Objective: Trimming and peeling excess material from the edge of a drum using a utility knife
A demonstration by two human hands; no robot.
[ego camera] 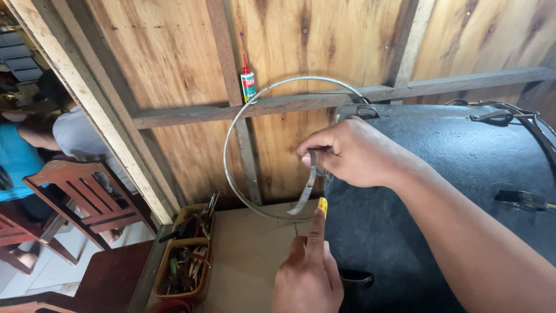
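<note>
left hand (307, 272): bare, no glove, no ring showing
right hand (353, 153): bare too
right forearm: no sleeve, no watch

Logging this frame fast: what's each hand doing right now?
Left hand: closed on a yellow-handled tool, index finger along it.
Right hand: closed, pinching the metal strap end of the hoop.

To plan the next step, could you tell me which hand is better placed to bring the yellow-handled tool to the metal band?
Left, probably: the left hand holds the yellow-handled tool just under the metal band, which the right hand pinches.
</note>
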